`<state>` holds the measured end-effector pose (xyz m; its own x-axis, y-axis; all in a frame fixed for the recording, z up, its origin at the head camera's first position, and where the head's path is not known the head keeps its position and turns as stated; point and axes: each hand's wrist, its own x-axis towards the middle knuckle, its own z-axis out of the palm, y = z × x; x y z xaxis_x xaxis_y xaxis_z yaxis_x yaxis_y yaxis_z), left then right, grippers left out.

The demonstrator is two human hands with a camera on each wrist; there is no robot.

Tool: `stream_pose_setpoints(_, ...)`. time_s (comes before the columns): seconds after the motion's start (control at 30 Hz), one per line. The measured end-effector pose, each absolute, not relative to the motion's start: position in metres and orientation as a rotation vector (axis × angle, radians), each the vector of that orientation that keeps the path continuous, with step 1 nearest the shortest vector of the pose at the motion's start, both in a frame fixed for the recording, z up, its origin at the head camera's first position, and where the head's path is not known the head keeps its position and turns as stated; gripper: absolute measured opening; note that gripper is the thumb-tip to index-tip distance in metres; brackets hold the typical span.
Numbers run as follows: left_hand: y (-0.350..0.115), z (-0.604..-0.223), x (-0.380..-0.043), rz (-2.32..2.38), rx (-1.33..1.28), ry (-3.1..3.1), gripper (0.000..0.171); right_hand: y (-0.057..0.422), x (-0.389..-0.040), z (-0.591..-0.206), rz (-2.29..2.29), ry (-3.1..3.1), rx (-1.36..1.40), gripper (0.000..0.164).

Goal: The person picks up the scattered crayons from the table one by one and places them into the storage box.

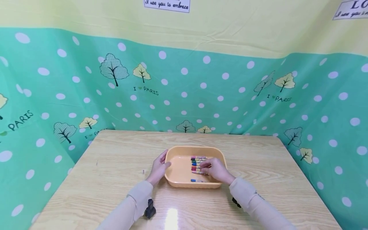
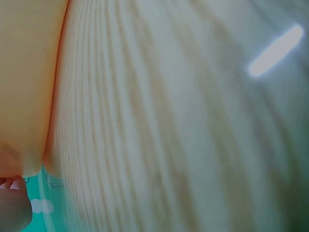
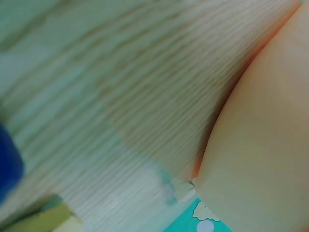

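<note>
A peach-coloured plastic tray (image 1: 179,185) stands on the table. My left hand (image 1: 158,167) grips its left wall, thumb over the rim and fingers outside; part of that hand (image 2: 14,205) shows beside the tray wall (image 2: 29,82) in the left wrist view. A row of several crayons (image 1: 195,161) in different colours lies in the tray's right half. A single blue crayon (image 1: 196,180) lies apart, near the front wall. My right hand (image 1: 217,169) reaches over the right rim, its bent fingers and thumb at the row, covering the crayons' right ends. I cannot tell whether it pinches one.
The wooden table (image 1: 115,179) extends around the tray, backed by a green dotted curtain (image 1: 201,105). A small pale bit (image 1: 143,172) lies left of the left hand. A blurred blue shape (image 3: 8,164) and a yellow one (image 3: 41,220) edge the right wrist view.
</note>
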<state>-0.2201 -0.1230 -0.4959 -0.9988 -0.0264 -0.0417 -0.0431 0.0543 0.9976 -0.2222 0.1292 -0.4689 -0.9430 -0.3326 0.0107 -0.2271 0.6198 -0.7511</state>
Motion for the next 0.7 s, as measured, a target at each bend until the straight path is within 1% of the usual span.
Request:
stream_pose_setpoints(0.33, -0.122, -0.497, -0.22, 2.154, -0.079, 2.267, 0.065, 0.133, -0.22, -0.466, -1.357, 2.662, -0.385, 0.017)
stream_pose_setpoints(0.57, -0.122, -0.497, -0.219, 2.145, -0.075, 2.269, 0.065, 0.145, -0.212, -0.45, -1.401, 2.676, -0.345, 0.02)
stream_pose_setpoints(0.7, -0.123, -0.497, -0.219, 2.147, -0.078, 2.256, 0.065, 0.162, -0.203, -0.439, -1.416, 2.691, -0.317, 0.022)
